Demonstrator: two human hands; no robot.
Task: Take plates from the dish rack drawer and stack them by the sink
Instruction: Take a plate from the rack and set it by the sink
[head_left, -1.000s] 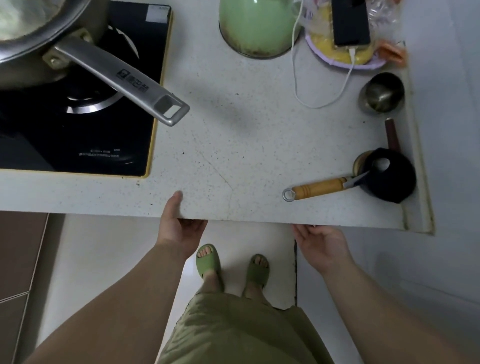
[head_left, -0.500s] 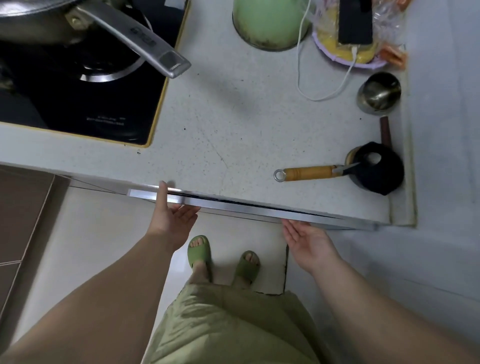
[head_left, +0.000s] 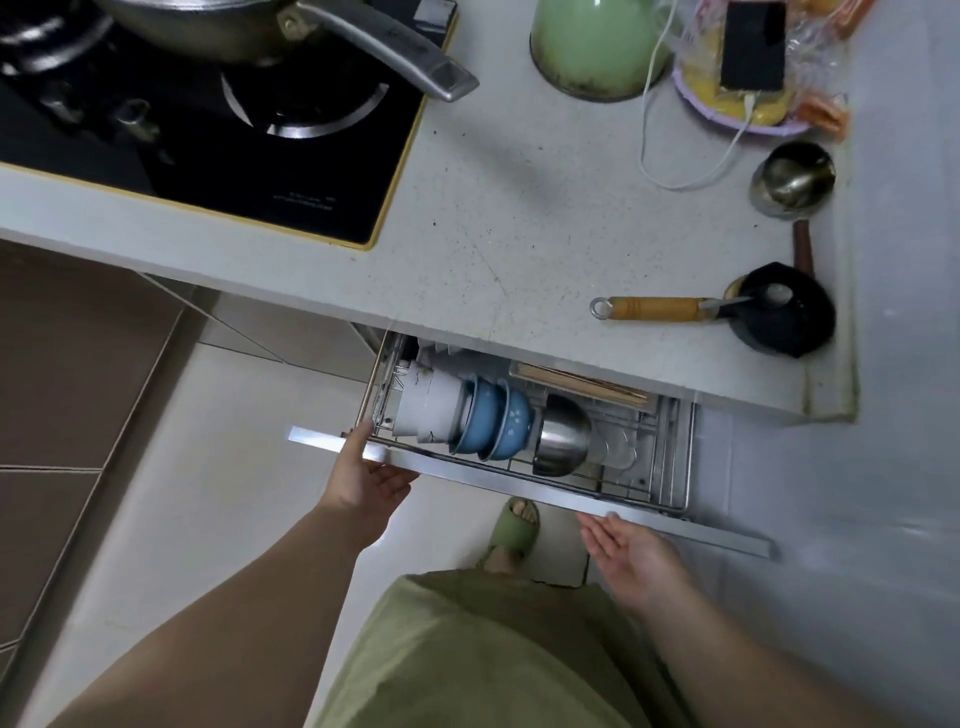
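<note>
Drawer (head_left: 524, 480) stands partly out under the tabletop (head_left: 519, 249), bowls (head_left: 483, 421) racked inside; left hand (head_left: 363, 475) clamped on its front rail, right hand (head_left: 631, 553) spread flat beneath.

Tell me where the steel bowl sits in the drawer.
In the head view the steel bowl stands on edge in the open dish rack drawer, right of the blue bowls, below the chopsticks.

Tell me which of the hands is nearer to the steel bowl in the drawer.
Right, narrowly. The right hand lies below the steel bowl, under the drawer front; the left hand grips that front farther left.
</note>
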